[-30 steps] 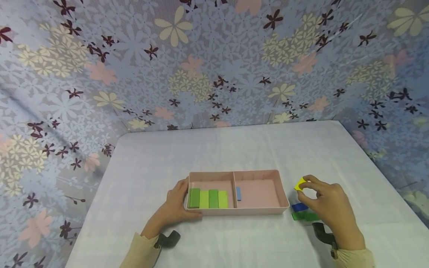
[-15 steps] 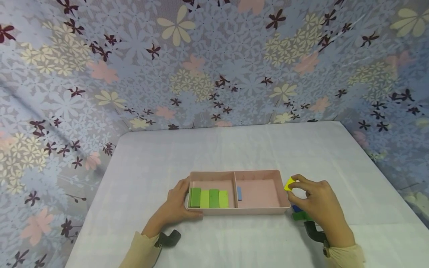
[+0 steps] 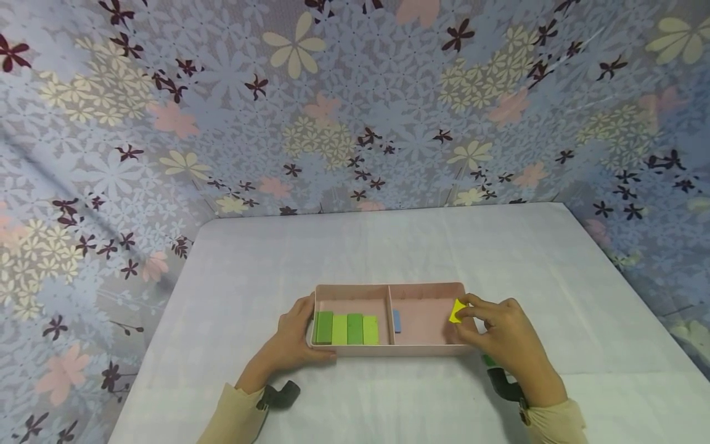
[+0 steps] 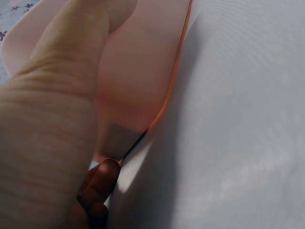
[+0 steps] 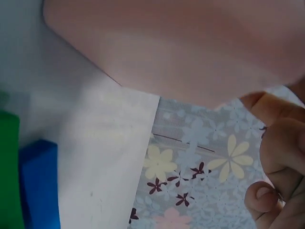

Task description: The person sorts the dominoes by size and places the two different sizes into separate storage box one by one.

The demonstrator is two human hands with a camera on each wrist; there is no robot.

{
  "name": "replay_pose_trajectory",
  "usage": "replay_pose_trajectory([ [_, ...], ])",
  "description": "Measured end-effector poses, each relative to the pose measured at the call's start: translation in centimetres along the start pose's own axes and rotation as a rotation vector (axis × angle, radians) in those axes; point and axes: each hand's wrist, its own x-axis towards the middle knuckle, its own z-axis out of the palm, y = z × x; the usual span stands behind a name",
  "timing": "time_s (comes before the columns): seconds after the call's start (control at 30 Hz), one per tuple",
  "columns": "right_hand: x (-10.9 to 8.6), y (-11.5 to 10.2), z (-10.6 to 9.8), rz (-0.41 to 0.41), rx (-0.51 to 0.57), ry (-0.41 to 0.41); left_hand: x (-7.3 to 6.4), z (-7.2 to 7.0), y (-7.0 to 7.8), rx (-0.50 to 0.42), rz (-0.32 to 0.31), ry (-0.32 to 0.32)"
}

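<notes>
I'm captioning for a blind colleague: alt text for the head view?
A right hand pinches a yellow block at the right end of a divided pink box gripped by the left hand. Four green blocks lie left of its divider, a blue one right.

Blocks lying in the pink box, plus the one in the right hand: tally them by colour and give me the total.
Darker green blocks: 2
Lime green blocks: 2
Blue block: 1
Yellow block, held in the right hand: 1
Total: 6

No text, label, brand, number or sign can be read.
</notes>
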Motion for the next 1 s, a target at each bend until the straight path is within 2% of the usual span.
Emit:
replay_pose_trajectory([
  [0.27,0.3,-0.2,1.0,-0.037,0.013,-0.004,0.0,0.2,0.1,0.012,0.001,0.000],
  [0.53,1.1,-1.2,1.9,-0.026,0.053,-0.044,0.0,0.3,0.0,0.017,-0.007,-0.008],
  [1.0,3.1,-1.9,3.7,-0.090,0.030,-0.086,0.1,0.0,0.1,0.022,0.022,0.004],
])
